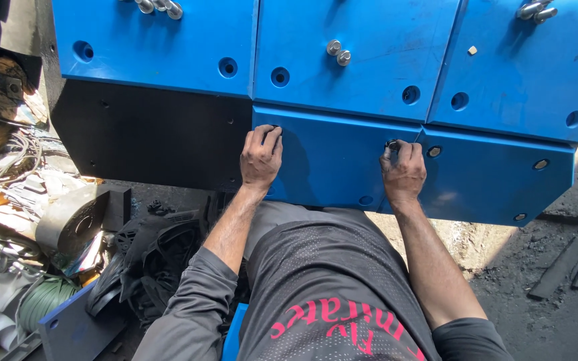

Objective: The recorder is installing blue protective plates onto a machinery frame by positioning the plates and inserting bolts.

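Outdoors, both hands (260, 157) (403, 170) press against the blue panel (332, 160).

Grey perforated tee w/ red lettering, sleeves pushed up.

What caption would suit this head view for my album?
Both hands, left and right, press fasteners into holes on a blue panel below bolted blue plates.
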